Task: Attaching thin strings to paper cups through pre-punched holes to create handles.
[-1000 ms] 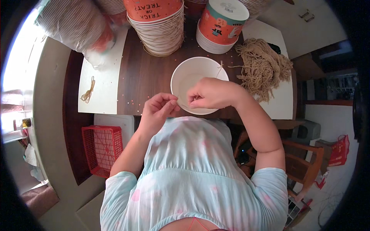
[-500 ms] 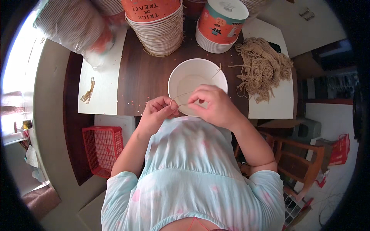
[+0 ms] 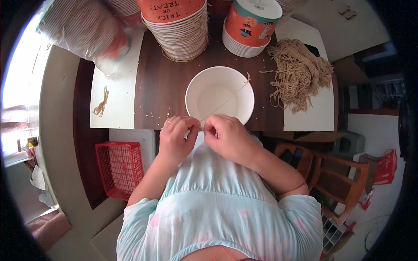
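Note:
A white paper bucket (image 3: 220, 82) stands upright at the table's near edge, its open mouth facing me. Thin tan cord (image 3: 222, 105) runs across its inside from a knot (image 3: 247, 79) at the right rim down to my fingers. My left hand (image 3: 177, 134) pinches the cord at the near rim, fingers bent. Right beside it, my right hand (image 3: 226, 135) is closed with thumb and forefinger together on the cord. The fingertips of both hands nearly meet; the exact shape of the cord between them is hidden.
Stacked orange printed buckets (image 3: 174, 35) stand at the back, with an upturned bucket stack (image 3: 249, 32) beside them. A heap of tan cords (image 3: 300, 71) lies right, a small cord bundle (image 3: 100, 102) left. Below are a red plastic basket (image 3: 119, 167) and a wooden chair (image 3: 335, 178).
Both hands have drawn closer together and slightly toward me. The wide cord loop between them has closed up, and the bucket has shifted a little left in view.

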Available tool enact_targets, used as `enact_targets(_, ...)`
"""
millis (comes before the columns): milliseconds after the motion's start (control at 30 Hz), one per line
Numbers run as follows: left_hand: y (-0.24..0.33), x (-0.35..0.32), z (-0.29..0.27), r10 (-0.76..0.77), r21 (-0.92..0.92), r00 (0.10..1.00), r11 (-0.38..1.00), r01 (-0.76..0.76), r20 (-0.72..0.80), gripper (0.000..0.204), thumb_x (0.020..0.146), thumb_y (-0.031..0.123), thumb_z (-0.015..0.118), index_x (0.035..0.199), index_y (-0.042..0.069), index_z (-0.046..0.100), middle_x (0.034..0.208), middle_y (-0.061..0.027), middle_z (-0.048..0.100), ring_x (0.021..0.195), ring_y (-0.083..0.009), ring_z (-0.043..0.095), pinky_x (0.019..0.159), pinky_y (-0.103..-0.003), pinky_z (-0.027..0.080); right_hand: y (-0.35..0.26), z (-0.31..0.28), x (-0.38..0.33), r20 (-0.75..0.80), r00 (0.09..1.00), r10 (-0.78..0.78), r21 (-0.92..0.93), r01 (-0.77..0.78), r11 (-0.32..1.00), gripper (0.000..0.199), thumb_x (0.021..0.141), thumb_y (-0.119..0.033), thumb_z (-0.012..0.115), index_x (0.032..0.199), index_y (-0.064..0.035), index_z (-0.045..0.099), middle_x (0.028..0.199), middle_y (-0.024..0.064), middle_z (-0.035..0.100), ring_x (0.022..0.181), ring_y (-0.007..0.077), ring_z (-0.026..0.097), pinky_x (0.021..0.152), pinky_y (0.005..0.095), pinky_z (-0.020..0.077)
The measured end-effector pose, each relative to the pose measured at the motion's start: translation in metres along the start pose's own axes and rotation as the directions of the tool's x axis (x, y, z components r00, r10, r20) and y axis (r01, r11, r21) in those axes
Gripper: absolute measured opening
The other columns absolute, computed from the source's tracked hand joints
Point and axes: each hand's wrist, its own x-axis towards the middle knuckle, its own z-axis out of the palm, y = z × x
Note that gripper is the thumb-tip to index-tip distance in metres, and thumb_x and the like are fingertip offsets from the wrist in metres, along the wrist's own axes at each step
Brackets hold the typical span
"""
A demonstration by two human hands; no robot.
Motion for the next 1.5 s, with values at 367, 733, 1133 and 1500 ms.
enact_targets(367,-0.008,-0.002,0.023,-0.399,-0.520,0.912,0.761,0.389,0.098,0.010,0.083,0.000,0.065,0.092,-0.002,0.061,0.085,-0.0105,0.067,0.077,-0.0185,0.066,0.071,-0.029,0.055,0.019,0.023,-0.012,-0.216,0.948,-0.233,-0.506,0.095,0.857,0.012,0.079,-0.005,0.060,0.084,-0.0043,0.050,0.078,0.0109,0.057,0.068,0.0284,0.061,0.058,0.0390,0.0515)
enact_targets(733,-0.001,0.001,0.026,-0.572,-0.799,0.788,0.352,0.487,0.228,0.010,0.086,0.000,0.063,0.092,-0.005,0.058,0.087,-0.0118,0.067,0.080,-0.0165,0.066,0.076,-0.029,0.055,0.059,0.030,0.008,0.008,0.985,0.172,0.427,-0.159,0.890,0.017,0.089,-0.011,0.056,0.098,0.0030,0.060,0.091,0.0123,0.067,0.083,0.0183,0.065,0.069,0.0307,0.0532)
enact_targets(1133,-0.007,-0.009,0.035,-0.514,-0.830,0.844,0.397,0.391,0.152,0.013,0.088,0.002,0.062,0.098,-0.006,0.059,0.091,-0.0099,0.067,0.081,-0.0133,0.064,0.076,-0.025,0.052,0.080,0.035,0.008,0.354,0.904,0.240,0.935,-0.336,-0.116,0.020,0.089,-0.014,0.052,0.101,-0.0030,0.063,0.099,0.0068,0.065,0.088,0.0155,0.061,0.086,0.0328,0.0468)
enact_targets(1500,0.001,-0.011,0.039,-0.341,-0.550,0.940,0.786,0.284,-0.002,0.015,0.082,-0.003,0.063,0.098,-0.004,0.062,0.090,-0.0087,0.067,0.082,-0.0120,0.064,0.076,-0.025,0.051,0.065,0.034,0.007,0.324,0.878,0.352,0.930,-0.364,0.054,0.019,0.089,-0.018,0.053,0.100,-0.0072,0.064,0.097,0.0048,0.066,0.085,0.0143,0.060,0.081,0.0312,0.0462)
